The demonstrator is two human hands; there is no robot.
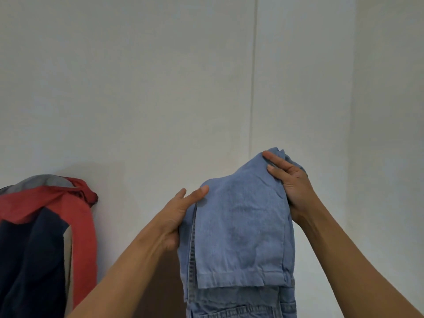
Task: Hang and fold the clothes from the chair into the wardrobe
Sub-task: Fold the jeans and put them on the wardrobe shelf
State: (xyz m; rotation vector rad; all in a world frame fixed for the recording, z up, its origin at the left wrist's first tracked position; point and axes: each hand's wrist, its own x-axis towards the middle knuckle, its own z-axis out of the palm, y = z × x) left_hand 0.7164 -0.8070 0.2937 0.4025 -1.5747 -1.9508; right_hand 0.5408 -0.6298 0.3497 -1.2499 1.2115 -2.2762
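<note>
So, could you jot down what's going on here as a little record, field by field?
held item: light blue jeans, folded over, hem edge facing the camera
left hand: grips the jeans' left edge, thumb on the front
right hand: grips their upper right corner
nearby: red, grey and navy garment at the left edge
background: white panel with a vertical seam
task state: jeans in hand, not yet put away

The folded jeans (pixel 238 228) are light blue denim, the hanging garment (pixel 46 230) red, navy and grey, against a plain white wall (pixel 137 88).
</note>
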